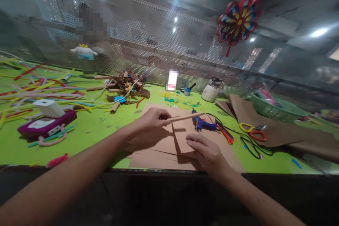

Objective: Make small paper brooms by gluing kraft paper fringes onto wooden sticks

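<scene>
My left hand [156,117] pinches one end of a thin rolled brown paper tube [186,117], which points to the right above the sheets. Closed at the near right edge of a small piece of brown paper [182,137], my right hand [208,150] has its fingers on top; its thumb is hidden. That piece stands partly raised and casts a shadow on larger brown paper sheets [156,159] beneath. Just beyond my right hand lies a blue hot glue gun [203,124], beside an orange-red utility knife [226,135].
Scissors [253,130] and a black cord lie right, near folded brown paper [249,120] and a green basket [280,109]. A white jug [210,91] stands behind. Left are a purple power strip [47,123], pipe cleaners [39,90] and a twig-like bundle [125,88]. Perforated metal closes the back.
</scene>
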Available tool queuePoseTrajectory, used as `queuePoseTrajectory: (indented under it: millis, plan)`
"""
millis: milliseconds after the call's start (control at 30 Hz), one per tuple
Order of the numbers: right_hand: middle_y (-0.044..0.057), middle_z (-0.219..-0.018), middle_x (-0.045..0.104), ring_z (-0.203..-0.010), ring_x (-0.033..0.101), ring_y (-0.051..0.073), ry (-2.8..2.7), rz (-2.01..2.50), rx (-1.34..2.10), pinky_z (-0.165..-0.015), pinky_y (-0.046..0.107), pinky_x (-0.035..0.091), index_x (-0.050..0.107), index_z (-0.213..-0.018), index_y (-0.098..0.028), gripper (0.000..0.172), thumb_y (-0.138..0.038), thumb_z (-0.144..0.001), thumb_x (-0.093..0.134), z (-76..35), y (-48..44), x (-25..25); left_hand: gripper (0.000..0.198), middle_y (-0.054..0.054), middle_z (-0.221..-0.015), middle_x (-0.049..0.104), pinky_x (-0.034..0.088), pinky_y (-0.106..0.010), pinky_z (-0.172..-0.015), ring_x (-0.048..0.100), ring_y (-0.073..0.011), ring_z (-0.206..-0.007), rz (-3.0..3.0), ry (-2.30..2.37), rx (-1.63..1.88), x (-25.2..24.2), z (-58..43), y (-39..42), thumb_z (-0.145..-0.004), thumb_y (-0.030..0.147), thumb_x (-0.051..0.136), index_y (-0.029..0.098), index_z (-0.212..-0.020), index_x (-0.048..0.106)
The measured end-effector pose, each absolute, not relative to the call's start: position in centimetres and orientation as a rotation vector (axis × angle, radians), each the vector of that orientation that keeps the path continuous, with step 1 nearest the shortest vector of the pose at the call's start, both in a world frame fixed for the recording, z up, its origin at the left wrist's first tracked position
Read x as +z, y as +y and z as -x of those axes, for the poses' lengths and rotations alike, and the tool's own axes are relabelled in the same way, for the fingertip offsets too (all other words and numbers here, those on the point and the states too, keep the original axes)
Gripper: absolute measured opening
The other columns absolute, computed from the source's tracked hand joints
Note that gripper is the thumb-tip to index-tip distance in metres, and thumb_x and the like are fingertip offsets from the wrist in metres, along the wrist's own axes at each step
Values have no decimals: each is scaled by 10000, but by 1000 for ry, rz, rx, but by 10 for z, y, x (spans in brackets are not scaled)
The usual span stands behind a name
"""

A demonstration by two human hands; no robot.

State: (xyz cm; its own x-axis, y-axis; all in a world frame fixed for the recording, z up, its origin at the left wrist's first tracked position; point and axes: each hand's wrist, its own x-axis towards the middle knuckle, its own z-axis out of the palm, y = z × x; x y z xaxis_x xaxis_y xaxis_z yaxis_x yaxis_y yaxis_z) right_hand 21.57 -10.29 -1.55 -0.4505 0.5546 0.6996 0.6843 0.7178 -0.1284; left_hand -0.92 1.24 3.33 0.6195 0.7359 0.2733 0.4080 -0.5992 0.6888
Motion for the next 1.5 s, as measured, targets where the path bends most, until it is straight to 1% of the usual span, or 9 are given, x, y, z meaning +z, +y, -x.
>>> queuePoseTrajectory:
  millis: [167,300,467,667,867,967,1067,1233,1500]
  plan:
    - [107,-944,653,-895,563,226,-2289,1059,-216,-788,453,508,611,-983,-180,261,-34,-832,456,-215,-104,-26,256,-34,-743,663,375,-235,-530,546,-140,-628,-2260,936,523,21,3,-6,-766,270,489,162,-894,684]
    - [122,-963,640,-886,538,234,-2359,1162,-204,-742,422,505,614,-997,-149,251,-36,-839,454,-216,-108,-24,235,-44,-765,654,394,-253,-602,548,-150,-680,-2408,893,496,23,-3,-10,-771,259,515,164,-898,689]
    - [121,-985,652,-897,540,227,-2376,1093,-248,-772,415,499,604,-1020,-143,245,-52,-848,454,-221,-111,-23,229,-61,-831,611,404,-270,-672,542,-158,-743,-2572,827,493,18,-11,-14,-837,271,488,177,-904,686]
    - [130,-925,660,-887,563,221,-2358,1073,-199,-759,384,503,617,-955,-130,191,-65,-842,478,-223,-112,-14,229,-65,-805,567,392,-282,-687,521,-177,-797,-2698,840,484,10,-17,-18,-869,279,475,172,-884,676]
    - [111,-989,644,-862,577,190,-2294,1095,11,-725,341,504,628,-990,-171,199,-157,-889,457,-226,-104,-6,219,-51,-785,542,383,-270,-673,509,-168,-794,-2748,810,493,8,-17,-18,-877,270,473,171,-849,666]
    - [104,-936,644,-827,555,192,-2204,1109,14,-725,349,476,646,-937,-168,184,-167,-886,469,-228,-94,-3,228,-53,-787,537,391,-262,-681,508,-159,-787,-2738,769,487,8,-16,-16,-883,268,469,160,-836,664]
    - [82,-851,650,-791,546,188,-2148,1216,90,-722,338,442,643,-832,-165,183,-180,-890,470,-228,-84,0,234,-55,-795,536,395,-258,-689,507,-155,-786,-2737,735,476,9,-16,-15,-888,264,463,154,-831,662]
    - [22,-654,595,-604,513,140,-2070,1488,300,-576,265,375,589,-679,-171,250,-211,-893,467,-222,-68,-2,213,-57,-813,536,392,-265,-682,505,-164,-796,-2754,758,452,12,-16,-18,-878,258,476,152,-825,652]
    - [27,-661,573,-605,501,147,-2026,1550,214,-578,263,345,549,-657,-176,211,-214,-856,491,-216,-61,-17,160,-42,-836,521,382,-254,-663,501,-157,-794,-2741,813,441,14,-16,-26,-872,202,447,165,-850,602]
